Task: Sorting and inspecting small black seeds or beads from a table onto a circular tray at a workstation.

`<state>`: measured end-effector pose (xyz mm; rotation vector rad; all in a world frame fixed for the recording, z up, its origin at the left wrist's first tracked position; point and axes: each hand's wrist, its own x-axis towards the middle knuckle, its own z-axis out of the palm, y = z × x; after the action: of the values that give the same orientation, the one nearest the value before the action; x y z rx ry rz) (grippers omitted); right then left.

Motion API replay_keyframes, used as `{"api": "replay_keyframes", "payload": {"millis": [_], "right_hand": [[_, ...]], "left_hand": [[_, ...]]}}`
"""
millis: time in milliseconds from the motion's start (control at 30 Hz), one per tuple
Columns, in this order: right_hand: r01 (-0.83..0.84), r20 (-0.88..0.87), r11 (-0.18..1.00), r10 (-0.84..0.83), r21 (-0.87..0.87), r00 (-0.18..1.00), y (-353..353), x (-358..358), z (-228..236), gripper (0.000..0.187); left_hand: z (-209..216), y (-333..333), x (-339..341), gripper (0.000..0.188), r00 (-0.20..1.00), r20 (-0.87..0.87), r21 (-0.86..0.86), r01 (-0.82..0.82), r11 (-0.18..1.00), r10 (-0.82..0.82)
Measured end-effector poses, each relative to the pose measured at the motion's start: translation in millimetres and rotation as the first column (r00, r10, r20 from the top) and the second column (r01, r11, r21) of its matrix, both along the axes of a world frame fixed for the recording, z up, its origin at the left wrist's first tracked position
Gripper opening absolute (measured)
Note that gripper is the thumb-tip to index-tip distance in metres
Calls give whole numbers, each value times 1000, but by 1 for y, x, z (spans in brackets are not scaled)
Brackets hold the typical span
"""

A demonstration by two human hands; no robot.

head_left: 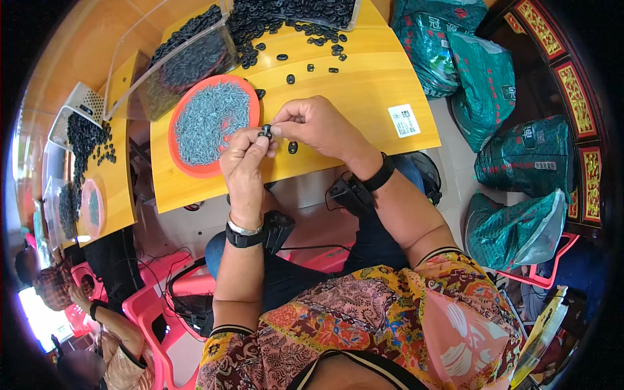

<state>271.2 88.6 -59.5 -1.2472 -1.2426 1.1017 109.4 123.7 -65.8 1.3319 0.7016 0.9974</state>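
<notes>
- Part (266, 132), small and black: at left hand's (246, 155) one o'clock, held in its fingertip grip.
- Right hand (318, 127) reaches in from three o'clock, fingertips meeting the part; whether its grip pinches the part or something smaller, cannot tell.
- Both hands equally near; part's long axis unclear, fingers covering its ends.
- Dish (201, 171) of screws (211, 123): nine o'clock from part.
- Stray piece (292, 147): four o'clock, on worktop (364, 58).
- Black heap (292, 10) at twelve: cut off by upper edge.

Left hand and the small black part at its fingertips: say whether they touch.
Touching: the head view shows the left hand pinching the black part at its fingertips.
</notes>
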Motion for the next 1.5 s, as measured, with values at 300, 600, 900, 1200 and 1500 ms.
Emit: {"api": "replay_keyframes", "payload": {"millis": [300, 600, 900, 1200, 1500], "right_hand": [[10, 32, 1000, -11, 22, 999, 2, -1, -7, 16], [22, 142, 1000, -23, 11, 990, 2, -1, -2, 18], [2, 46, 1000, -1, -12, 999, 4, -1, -7, 19], [-28, 72, 1000, 29, -15, 997, 1, 0, -5, 17], [17, 108, 1000, -17, -2, 994, 2, -4, -5, 13]], "left_hand": [[1, 3, -1, 11, 999, -32, -11, -14, 1000, 13], [7, 2, -4, 12, 1000, -23, -47, -14, 999, 13], [6, 2, -3, 11, 998, -59, -35, -1, 999, -1], [6, 1, -4, 11, 998, -59, -16, -2, 1000, 1], [9, 0, -4, 12, 999, -47, -19, 6, 1000, -7]]}}
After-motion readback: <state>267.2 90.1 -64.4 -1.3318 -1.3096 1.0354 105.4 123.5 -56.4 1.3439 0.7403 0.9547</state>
